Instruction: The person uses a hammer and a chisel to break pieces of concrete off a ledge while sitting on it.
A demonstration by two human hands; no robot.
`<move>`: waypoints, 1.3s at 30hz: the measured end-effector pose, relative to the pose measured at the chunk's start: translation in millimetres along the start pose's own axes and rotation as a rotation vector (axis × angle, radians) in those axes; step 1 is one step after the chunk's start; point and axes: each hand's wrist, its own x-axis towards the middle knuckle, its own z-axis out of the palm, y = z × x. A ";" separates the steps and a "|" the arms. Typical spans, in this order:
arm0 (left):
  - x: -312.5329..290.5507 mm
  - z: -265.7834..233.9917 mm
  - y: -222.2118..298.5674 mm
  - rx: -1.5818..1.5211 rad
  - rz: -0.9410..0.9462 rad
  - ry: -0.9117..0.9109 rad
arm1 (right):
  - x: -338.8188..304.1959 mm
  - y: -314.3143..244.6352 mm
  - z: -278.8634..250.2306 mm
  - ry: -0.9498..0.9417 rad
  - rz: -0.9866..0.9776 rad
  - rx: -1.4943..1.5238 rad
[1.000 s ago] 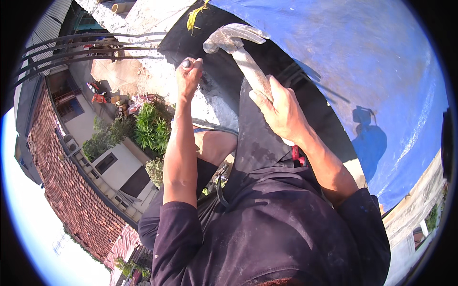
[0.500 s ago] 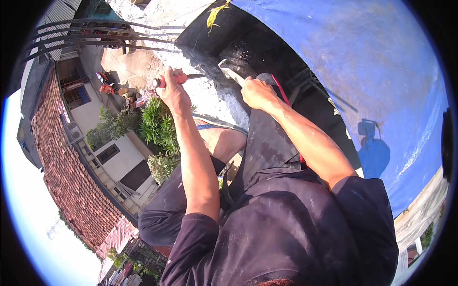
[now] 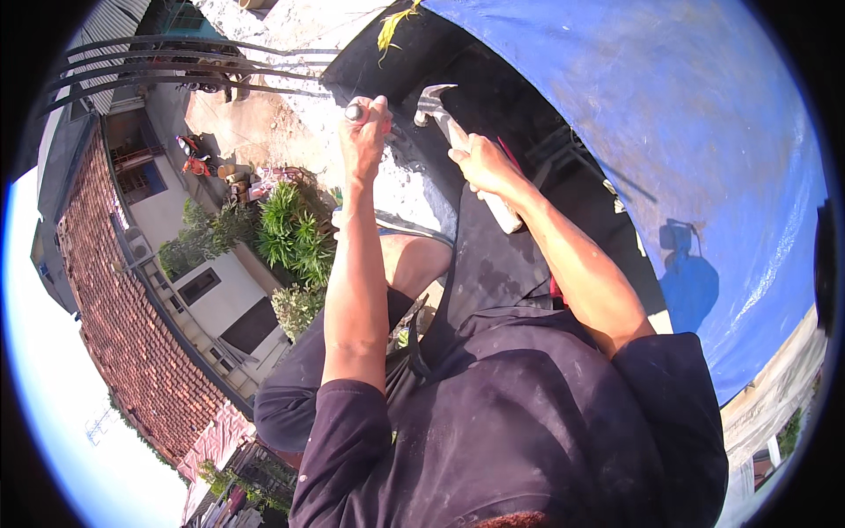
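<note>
My left hand is closed round the red handle of a chisel, its dark round butt facing me. Its blade is hidden behind the hand, over the broken edge of a whitish wall. In my closed right hand is a claw hammer with a pale handle. The handle's end sticks out below my fist. The hammer's metal head is up to the right of the chisel, apart from it, against the dark opening.
Several dark bars stick out leftward from the wall top. A blue sheet slopes along the right. My sandalled foot rests by the wall. On the left, far below, are plants, a tiled roof and a motorbike.
My left hand has moved right and up, and the chisel has turned from lying sideways to pointing away from me. The hammer has swung, with its head now higher and its handle end showing.
</note>
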 end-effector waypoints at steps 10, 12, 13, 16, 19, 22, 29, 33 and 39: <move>7.1 -4.9 -41.3 0.571 -0.102 -0.257 | -63.7 5.7 -33.7 0.115 -0.109 0.251; 7.3 -3.7 -42.9 0.618 -0.012 -0.285 | -72.2 -2.7 -38.6 0.108 -0.136 0.271; 7.5 -2.3 -44.1 0.613 -0.022 -0.250 | -76.2 -9.4 -40.5 0.096 -0.152 0.273; 15.4 -6.6 -45.7 0.599 -0.102 -0.224 | -79.9 -26.7 -43.3 0.099 -0.241 0.251; 10.0 -7.2 -49.7 0.477 -0.109 -0.205 | -78.4 -30.1 -42.3 0.179 -0.386 0.155; 0.2 -14.0 -50.2 0.516 -0.087 -0.231 | -84.4 -37.8 -41.4 0.272 -0.507 0.111; 3.4 -25.4 -51.8 0.778 0.126 -0.404 | -96.7 -66.5 -43.0 0.324 -0.761 0.134; 5.3 -18.6 -41.8 0.826 0.052 -0.446 | -78.2 -44.6 -31.3 0.350 -0.745 -0.058; 11.7 -21.7 -46.0 0.877 0.131 -0.443 | -57.5 -32.2 -38.8 0.151 -0.507 -0.243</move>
